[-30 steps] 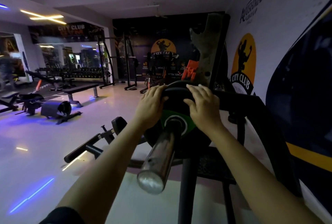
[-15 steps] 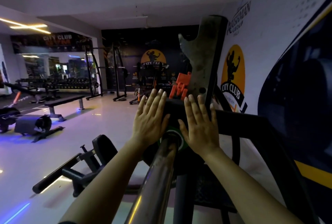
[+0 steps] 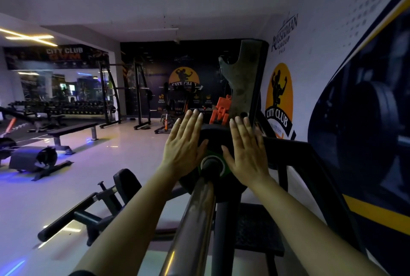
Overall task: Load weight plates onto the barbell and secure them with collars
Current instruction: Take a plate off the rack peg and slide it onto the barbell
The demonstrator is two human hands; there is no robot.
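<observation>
A black weight plate [image 3: 216, 137] with a green centre ring sits on the steel barbell sleeve [image 3: 195, 216], which runs from the bottom of the view up to the plate. My left hand [image 3: 183, 145] lies flat against the plate's face on the left of the sleeve, fingers straight and spread. My right hand [image 3: 246, 150] lies flat on the right side in the same way. Neither hand grips anything. No collar is in view.
The rack upright with its worn bar hook [image 3: 244, 80] rises just behind the plate, and the black rack frame [image 3: 295, 149] runs along the wall on the right. A padded machine arm [image 3: 95, 207] lies low at the left. Benches and dumbbell racks stand far left.
My fingers were curled over the plate's top edge one second ago; they now lie flat on its face. The plate sits further along the sleeve, away from me.
</observation>
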